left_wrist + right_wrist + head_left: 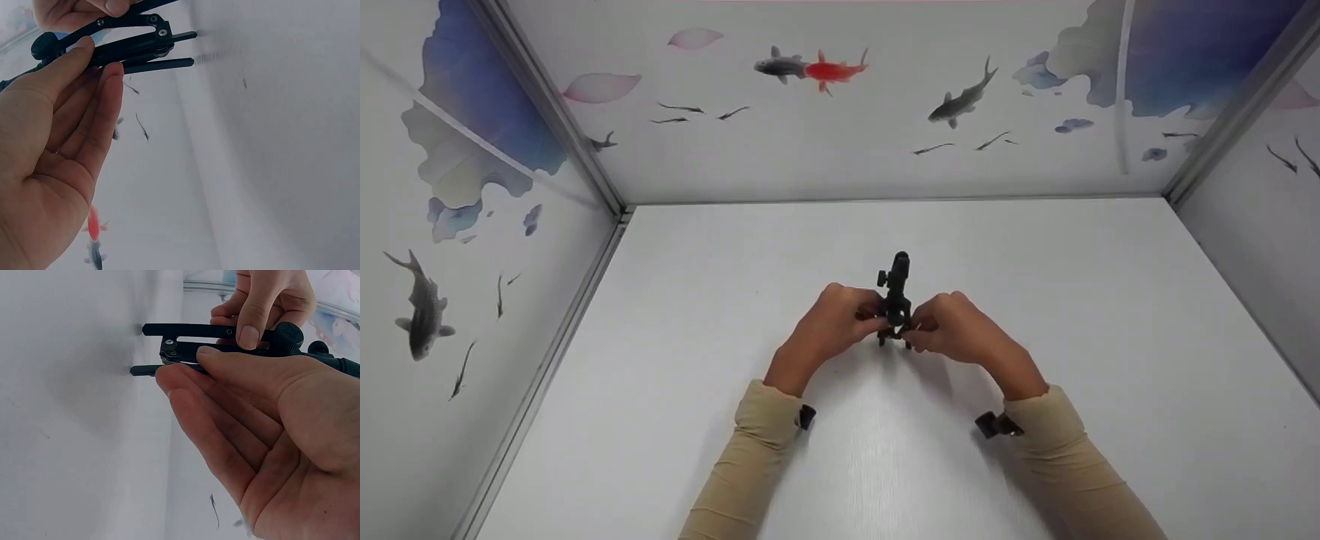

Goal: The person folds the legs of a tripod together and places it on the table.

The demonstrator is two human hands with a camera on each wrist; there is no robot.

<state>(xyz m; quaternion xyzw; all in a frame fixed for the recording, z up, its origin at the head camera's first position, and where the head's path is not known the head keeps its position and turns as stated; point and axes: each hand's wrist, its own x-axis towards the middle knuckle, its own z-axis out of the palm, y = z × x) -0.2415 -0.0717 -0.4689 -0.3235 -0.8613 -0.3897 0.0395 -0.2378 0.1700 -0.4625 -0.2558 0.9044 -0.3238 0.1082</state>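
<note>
A small black tripod (898, 279) stands upright between both hands, its legs close together and their ends right at the white tabletop. My left hand (834, 321) pinches it from the left between thumb and fingers, low on the body near the legs. From the right, my right hand (960, 330) pinches a leg with thumb and fingertips. The right wrist view shows a round knob (288, 336) above the legs and a small metal-pinned hinge (170, 349) joining them. A second knob (882, 278) sticks out to the left near the top. Fingers partly hide the legs.
The white table (660, 450) has a back wall (885, 157) and side walls printed with fish and blue shapes. Metal rails (540, 360) run along the left edge. Dark wrist-worn devices (997, 424) sit at both cuffs.
</note>
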